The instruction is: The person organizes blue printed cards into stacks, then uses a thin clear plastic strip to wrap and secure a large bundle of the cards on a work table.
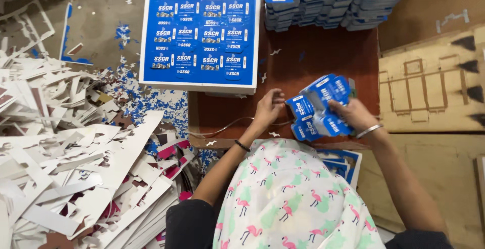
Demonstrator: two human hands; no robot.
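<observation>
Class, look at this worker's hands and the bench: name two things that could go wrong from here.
1. The right hand grips a fanned bundle of blue cards; some could slip out.
2. The left hand rests near a thin cord on the red table; it might snag.

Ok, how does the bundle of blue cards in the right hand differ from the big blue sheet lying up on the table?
The bundle of blue cards is already cut into separate pieces, fanned loosely and tilted in the right hand; the big blue sheet is one uncut stack, lying flat with its panels in rows. The bundle is much smaller than the sheet. Both carry the same blue and white print.
</observation>
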